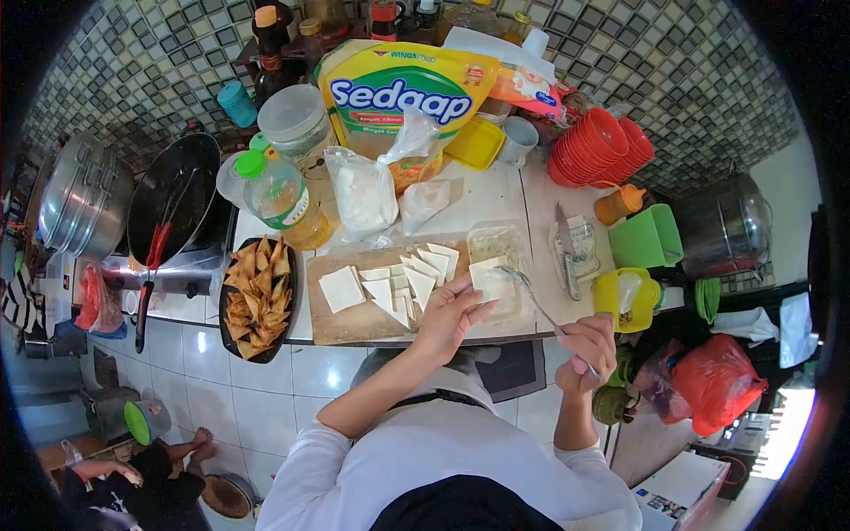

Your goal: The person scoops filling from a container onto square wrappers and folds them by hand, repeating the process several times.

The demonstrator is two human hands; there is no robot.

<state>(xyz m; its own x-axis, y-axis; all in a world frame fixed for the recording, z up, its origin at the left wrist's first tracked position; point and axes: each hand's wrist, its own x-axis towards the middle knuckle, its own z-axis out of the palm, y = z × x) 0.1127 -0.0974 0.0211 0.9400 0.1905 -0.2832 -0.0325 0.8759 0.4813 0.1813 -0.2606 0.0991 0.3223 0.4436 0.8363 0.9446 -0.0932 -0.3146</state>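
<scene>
My left hand [453, 317] holds a thin white square pastry wrapper [490, 281] by its left side, over the clear plastic tub [489, 237]. In my right hand [588, 352] is a metal spoon [542, 308], its bowl end on or just over the wrapper. Pale contents show in the tub, partly hidden by the wrapper and spoon. Left of my hands, a wooden cutting board [341, 327] carries a square wrapper stack [340, 290] and several white triangular pieces [420, 278]. A black plate [227, 334] beside the board is heaped with brown triangular pastries [257, 301].
A knife [567, 252] lies right of the tub, near a yellow container [611, 296] and green container [645, 237]. Bagged white powder [361, 196], an oil bottle [288, 199] and red cups [591, 149] stand behind. A wok [173, 181] sits left. Another person [133, 478] is at lower left.
</scene>
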